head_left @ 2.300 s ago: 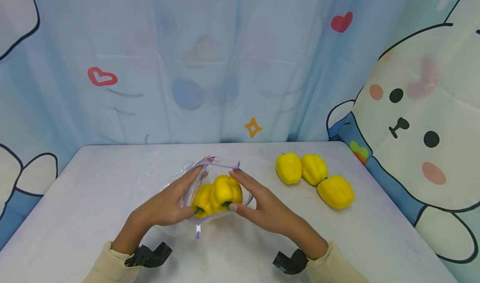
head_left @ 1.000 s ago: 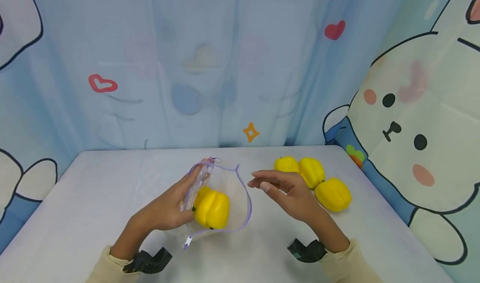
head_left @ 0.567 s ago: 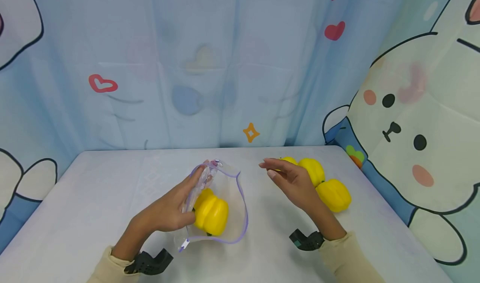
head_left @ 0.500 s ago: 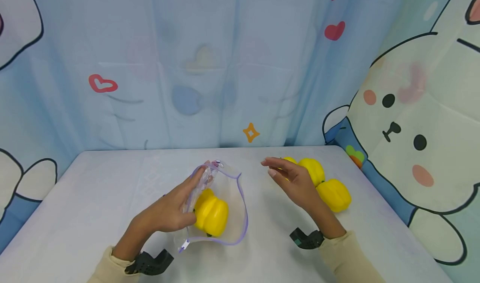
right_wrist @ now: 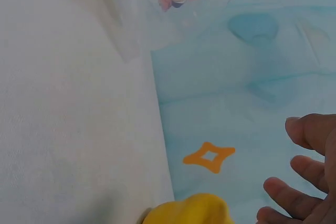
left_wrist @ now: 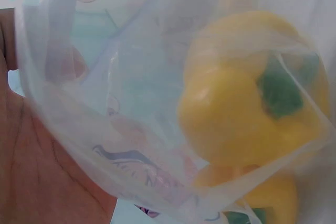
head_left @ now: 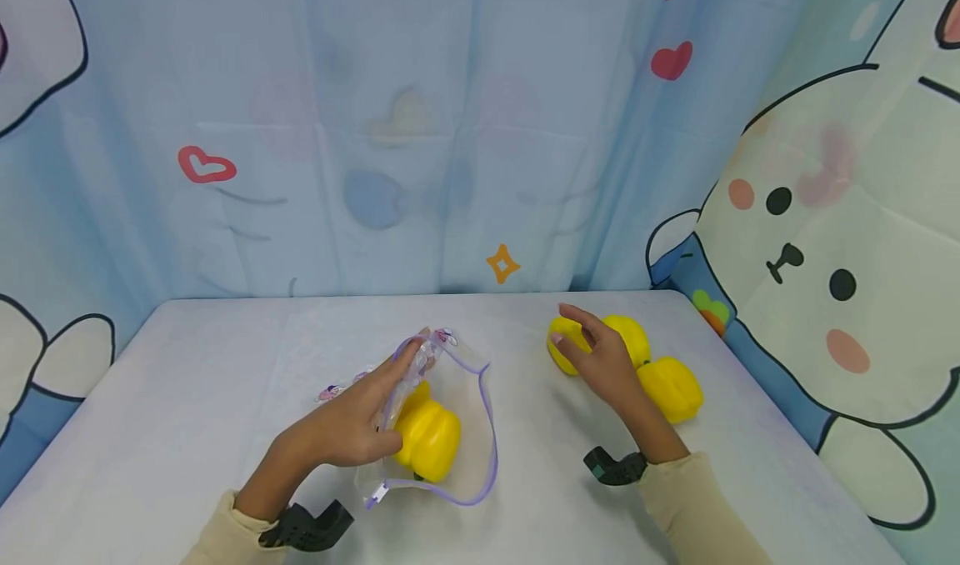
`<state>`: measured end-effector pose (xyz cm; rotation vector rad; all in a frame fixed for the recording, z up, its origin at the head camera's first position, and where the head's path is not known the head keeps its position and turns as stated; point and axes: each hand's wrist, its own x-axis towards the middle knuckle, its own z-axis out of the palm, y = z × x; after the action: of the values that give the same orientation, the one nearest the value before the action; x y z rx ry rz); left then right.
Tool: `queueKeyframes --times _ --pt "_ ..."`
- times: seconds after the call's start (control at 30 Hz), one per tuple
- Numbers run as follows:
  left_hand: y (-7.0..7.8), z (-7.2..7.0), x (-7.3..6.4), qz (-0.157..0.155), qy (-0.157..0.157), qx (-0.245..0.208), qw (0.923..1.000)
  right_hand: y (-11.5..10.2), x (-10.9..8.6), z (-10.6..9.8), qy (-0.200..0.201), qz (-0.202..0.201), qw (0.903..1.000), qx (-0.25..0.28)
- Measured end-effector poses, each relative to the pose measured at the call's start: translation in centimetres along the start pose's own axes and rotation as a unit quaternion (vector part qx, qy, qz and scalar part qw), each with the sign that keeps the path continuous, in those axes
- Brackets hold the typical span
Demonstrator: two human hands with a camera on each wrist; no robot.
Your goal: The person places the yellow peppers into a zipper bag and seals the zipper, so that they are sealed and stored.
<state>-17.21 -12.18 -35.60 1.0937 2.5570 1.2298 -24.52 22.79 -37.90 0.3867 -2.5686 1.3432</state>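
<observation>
My left hand [head_left: 348,427] holds a clear zip bag [head_left: 474,419] by its left side. The bag's purple-edged mouth gapes toward the head camera, with a white slider at its lower corner. Inside sit yellow bell peppers [head_left: 429,440]; in the left wrist view two show through the plastic, a larger one [left_wrist: 226,108] with a green stem and another below it. My right hand [head_left: 603,369], fingers spread and holding nothing, is over the leftmost of three loose yellow peppers, partly covering that pepper [head_left: 561,352]. In the right wrist view the right hand's fingers [right_wrist: 294,198] are spread apart.
Two more yellow peppers [head_left: 628,337] lie close beside the first, the nearest one [head_left: 670,390] at the right. All rest on a white-covered table [head_left: 225,365]. A blue patterned curtain [head_left: 375,132] hangs behind the table's far edge. Each wrist wears a black camera mount.
My right hand has left the bag and moved right to the loose peppers. The left hand keeps hold of the bag, whose mouth now leans wider to the right.
</observation>
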Motion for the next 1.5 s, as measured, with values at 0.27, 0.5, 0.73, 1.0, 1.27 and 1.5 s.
queueKeyframes --times 0.27,0.5,0.73,1.0,1.27,1.5 --pt "-0.1 -0.1 0.0 0.005 0.0 0.001 1.0 1.2 0.5 0.1 -0.005 0.064 0.9969 -0.045" --pt "-0.2 -0.1 -0.1 0.01 0.006 0.005 0.9999 2.7 0.6 0.2 0.004 0.071 0.9971 -0.027" --pt "-0.2 -0.1 -0.1 0.014 0.007 0.008 0.9998 3.8 0.5 0.1 0.014 0.065 0.9978 0.006" --pt "-0.1 -0.1 -0.1 0.01 0.006 0.016 0.9998 3.8 0.6 0.5 0.009 0.07 0.9969 0.035" --pt "-0.1 -0.1 -0.2 0.01 0.004 0.013 0.9999 4.9 0.5 1.2 -0.011 0.108 0.9941 0.008" --pt "0.1 -0.2 -0.1 0.015 0.0 0.016 0.9998 5.4 0.8 1.4 -0.017 0.109 0.9938 0.0"
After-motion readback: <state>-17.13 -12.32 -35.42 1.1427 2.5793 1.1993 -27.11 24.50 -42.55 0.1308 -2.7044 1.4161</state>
